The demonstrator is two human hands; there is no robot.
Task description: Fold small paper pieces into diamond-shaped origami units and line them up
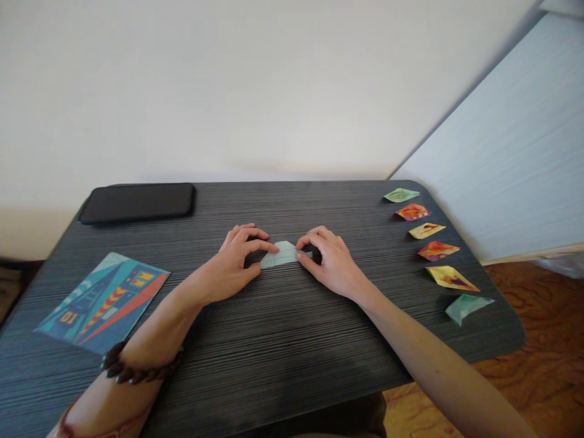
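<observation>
The left hand (235,261) holds the left part of a small pale-green folded paper (286,252) with thumb and index finger, while its other fingers are loosely bent. The right hand (332,260) pinches the right end between thumb and index finger. This one paper lies on the dark tabletop (274,340), between the hands. The step seems to be shaping a fold; for this, I think one should keep the layers aligned, press flat against the table, and slide the finger slowly along the crease, without pulling, because thin paper may tear.

Now the counting, from near to far. One patterned square paper (118,304) is at left; whether more sheets lie under it, I cannot tell. At right, six folded paper pieces (451,278) make a row: green, yellow, orange, yellow, orange, green. Farthest at left is one black smartphone (139,201).
</observation>
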